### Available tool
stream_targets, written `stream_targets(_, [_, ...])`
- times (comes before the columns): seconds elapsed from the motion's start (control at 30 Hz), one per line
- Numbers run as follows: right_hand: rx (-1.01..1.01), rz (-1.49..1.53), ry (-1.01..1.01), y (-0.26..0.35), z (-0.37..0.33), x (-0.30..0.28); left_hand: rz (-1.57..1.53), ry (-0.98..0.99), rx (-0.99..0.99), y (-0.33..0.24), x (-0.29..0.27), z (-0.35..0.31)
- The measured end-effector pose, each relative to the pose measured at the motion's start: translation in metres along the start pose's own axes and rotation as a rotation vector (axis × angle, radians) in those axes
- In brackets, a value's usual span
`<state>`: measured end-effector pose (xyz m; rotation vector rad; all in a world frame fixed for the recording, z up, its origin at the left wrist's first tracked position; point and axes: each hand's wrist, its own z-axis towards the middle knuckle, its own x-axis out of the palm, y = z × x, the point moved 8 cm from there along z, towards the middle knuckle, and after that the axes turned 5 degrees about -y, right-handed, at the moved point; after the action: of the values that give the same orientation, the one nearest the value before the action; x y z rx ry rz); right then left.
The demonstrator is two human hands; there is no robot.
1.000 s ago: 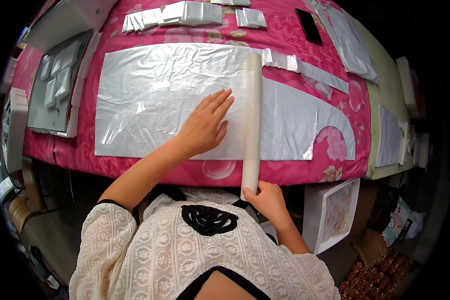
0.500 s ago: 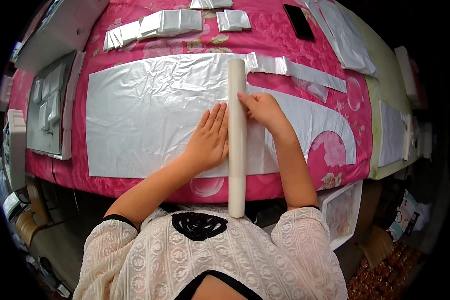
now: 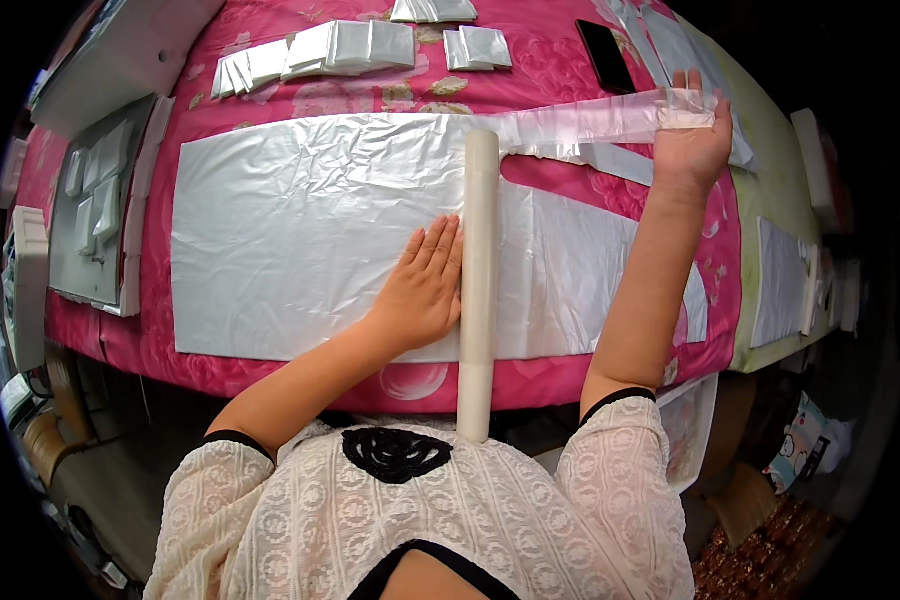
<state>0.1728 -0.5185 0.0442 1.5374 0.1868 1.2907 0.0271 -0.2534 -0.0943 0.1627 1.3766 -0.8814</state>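
A large silver-white plastic sheet with strap-like ends lies across the table. A long pale tube rests crosswise on it, its near end close to my body. My left hand lies flat on the sheet, fingers straight, their side against the tube's left. At the far right, my right hand is turned palm up with fingers extended. A thin see-through plastic strap from the sheet is stretched out to it and crosses its palm and fingers. Whether the hand is inside the strap's loop, I cannot make out.
Folded silver packets line the far side of the pink flowered cloth. A black phone lies at the far right, near more plastic sheets. To the left, a grey board carries several packets. A white bin stands below the table's right edge.
My right hand has left the tube and moved far right, turning palm up. The far strap, bunched before, is now drawn out straight with it. My left hand stays by the tube.
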Motion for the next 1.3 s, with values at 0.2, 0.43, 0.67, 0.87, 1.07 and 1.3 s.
stream_targets(0.2, [-0.207, -0.461, 0.715, -0.095, -0.168, 0.177, -0.066, -0.068, 0.024, 0.001, -0.001, -0.001])
stream_targets(0.43, [-0.047, -1.115, 1.433, -0.244, -0.319, 0.186, -0.016, -0.196, -0.060, 0.013, -0.028, -0.025])
stream_targets(0.67, [0.091, -0.953, 1.477, -0.251, -0.304, 0.162, 0.031, -0.523, -0.256, 0.119, -0.132, -0.110])
stream_targets(0.87, [0.234, -0.796, 1.429, -0.249, -0.299, 0.164, 0.084, -0.344, -0.269, 0.147, -0.118, -0.089])
stream_targets(1.07, [0.180, -0.817, 1.491, -0.241, -0.302, 0.170, 0.170, -0.346, -0.272, 0.150, -0.106, -0.080])
stream_targets(1.3, [0.542, -0.689, 1.327, -0.247, -0.288, 0.158, 0.101, -0.533, -0.206, 0.117, -0.138, -0.092])
